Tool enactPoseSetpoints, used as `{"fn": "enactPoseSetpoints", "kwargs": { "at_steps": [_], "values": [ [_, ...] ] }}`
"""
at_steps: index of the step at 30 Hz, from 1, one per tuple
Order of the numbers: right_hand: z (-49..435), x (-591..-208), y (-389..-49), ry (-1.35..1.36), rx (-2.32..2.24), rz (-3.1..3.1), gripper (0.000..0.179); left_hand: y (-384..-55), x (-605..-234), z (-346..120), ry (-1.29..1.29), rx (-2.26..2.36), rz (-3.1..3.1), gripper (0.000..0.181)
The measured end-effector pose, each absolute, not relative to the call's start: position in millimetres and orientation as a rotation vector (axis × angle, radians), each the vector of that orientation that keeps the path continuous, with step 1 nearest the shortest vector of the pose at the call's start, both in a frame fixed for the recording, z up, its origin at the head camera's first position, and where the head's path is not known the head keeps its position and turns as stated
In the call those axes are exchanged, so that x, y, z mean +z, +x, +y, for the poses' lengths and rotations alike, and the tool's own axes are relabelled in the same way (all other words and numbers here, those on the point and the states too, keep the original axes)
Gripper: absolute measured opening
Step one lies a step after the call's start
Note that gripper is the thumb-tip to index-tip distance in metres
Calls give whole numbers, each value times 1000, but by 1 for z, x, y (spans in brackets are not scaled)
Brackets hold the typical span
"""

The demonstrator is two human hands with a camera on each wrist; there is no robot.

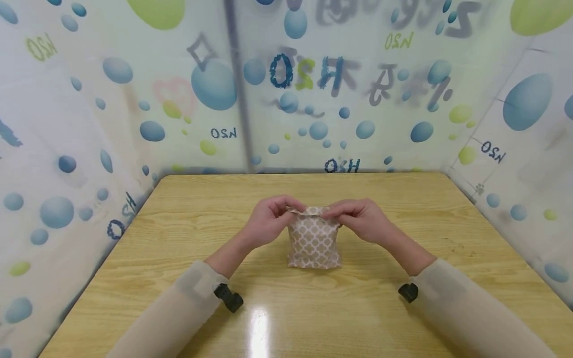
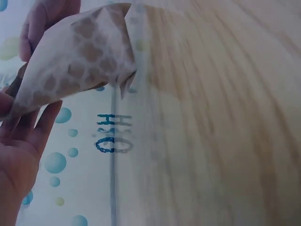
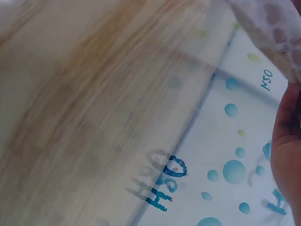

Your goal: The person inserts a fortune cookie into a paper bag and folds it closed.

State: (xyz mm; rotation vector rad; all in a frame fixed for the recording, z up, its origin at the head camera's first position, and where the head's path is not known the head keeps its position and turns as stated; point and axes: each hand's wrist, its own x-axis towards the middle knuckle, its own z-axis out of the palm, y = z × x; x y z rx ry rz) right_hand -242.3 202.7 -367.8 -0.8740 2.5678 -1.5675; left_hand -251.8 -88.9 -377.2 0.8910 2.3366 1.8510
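A small paper bag [image 1: 315,243], tan with a white lattice pattern, stands upright over the middle of the table, its top edge folded over. My left hand [image 1: 270,219] pinches the left end of that top edge between thumb and fingers. At the other end, the right hand [image 1: 364,219] pinches the top edge likewise. In the left wrist view the bag [image 2: 84,56] shows from the side, wide at the base and narrowing to the top where the fingers hold it. Only part of the bag [image 3: 275,28] shows in the right wrist view. What is inside it is hidden.
The wooden table [image 1: 179,209] reaches back to a wall sheet [image 1: 268,144] printed with bubbles and lettering, with more sheeting on both sides. Dark straps [image 1: 229,298] hang at the sleeve cuffs. A bright light reflection lies on the near part of the table.
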Motion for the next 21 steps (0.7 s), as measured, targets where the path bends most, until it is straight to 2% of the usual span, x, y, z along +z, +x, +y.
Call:
{"fn": "enactPoseSetpoints", "kwargs": {
  "at_steps": [6, 10, 15, 21],
  "values": [
    [199, -367, -241, -895, -1538, 2583, 23, -252, -376, -82, 838, 1739, 2391, 27],
    [196, -364, -239, -786, -1598, 2535, 18, -252, -377, -78, 869, 1611, 2520, 19],
    [186, -360, -239, -686, -1499, 2640, 25, -249, -375, -75, 906, 1627, 2545, 16],
    [179, -358, -237, -676, -1448, 2723, 16, -246, -372, -73, 882, 1676, 2538, 19]
  ]
}}
